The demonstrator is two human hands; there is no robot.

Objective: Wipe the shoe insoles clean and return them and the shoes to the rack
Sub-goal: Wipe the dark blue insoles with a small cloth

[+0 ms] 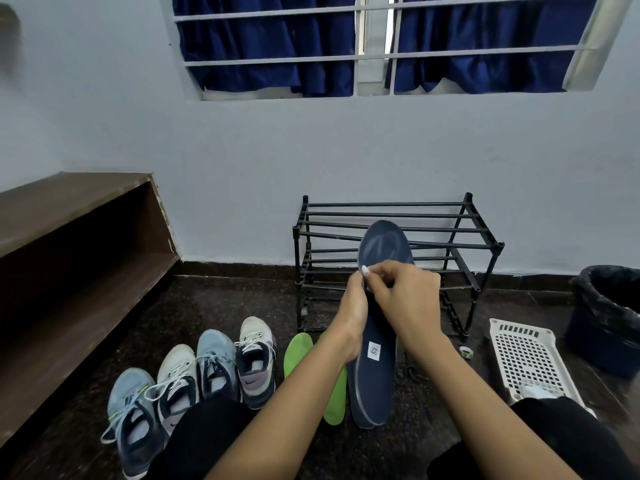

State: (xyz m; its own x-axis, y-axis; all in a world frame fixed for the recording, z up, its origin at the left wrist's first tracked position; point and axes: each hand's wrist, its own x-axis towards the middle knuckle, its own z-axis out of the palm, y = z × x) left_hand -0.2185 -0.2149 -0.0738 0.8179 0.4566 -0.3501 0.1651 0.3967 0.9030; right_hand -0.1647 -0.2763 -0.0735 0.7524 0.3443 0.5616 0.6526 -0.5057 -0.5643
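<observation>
Nearest, left of the rack (pixel 398 216), four shoes (pixel 214 368) are lined up. Two green insoles (pixel 298 351) are laid beside the navy insole (pixel 372 375), whose toe is raised across the rack's front. A slip is judged possible: gripped along one edge only, the insole could be twisted free by firm rubbing. That edge is clasped by the left hand (pixel 351 306). A white wipe (pixel 365 270) (barely showing) is pinched in the curled right hand (pixel 405 296) against the insole.

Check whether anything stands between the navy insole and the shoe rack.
Nothing visible does. The navy insole, gripped by the left hand and pinched by the right hand, rises directly before the black shoe rack, overlapping its top bars.
</observation>
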